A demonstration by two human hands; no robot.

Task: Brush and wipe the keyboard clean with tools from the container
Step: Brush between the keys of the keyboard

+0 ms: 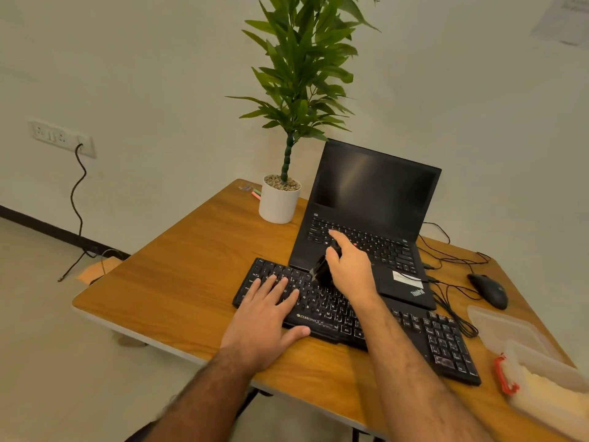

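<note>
Two hands are shown: the left hand is pressed flat, fingers straight, at 9 o'clock on the light, rigid keyboard; the brush is gripped by the right hand at 12 o'clock.

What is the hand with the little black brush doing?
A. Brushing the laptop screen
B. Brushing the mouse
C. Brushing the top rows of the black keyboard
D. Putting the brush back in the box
C: the right hand grips the black brush with its bristles down on the upper key rows of the keyboard, while the left hand lies flat on the keys.
</note>
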